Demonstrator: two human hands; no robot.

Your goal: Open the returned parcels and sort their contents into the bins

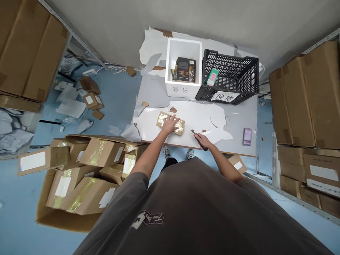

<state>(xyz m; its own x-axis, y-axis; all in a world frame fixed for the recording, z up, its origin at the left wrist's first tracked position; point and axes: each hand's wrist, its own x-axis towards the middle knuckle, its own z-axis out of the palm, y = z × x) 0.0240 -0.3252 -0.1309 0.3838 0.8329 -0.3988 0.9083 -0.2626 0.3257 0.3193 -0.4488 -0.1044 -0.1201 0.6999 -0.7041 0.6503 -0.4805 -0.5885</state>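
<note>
Under spread left hand: taped box; right hand grips utility knife, apart.

Soft, even, fairly bright light covers the white paper-strewn rectangular tabletop, shadows faint; glare streaks the tape-wrapped brown cardboard parcel on it; wide-angle distortion slants the tall brown cardboard cartons to its right

White foam box, handwriting on its front, stands on table; black-covered book inside. Just beside, right: black plastic crate, paper label on front, green-and-pink packet within. Purple item, blurred, near table's right end. Floor, left: open carton containing taped parcels. Far right: stacked cartons.
</note>
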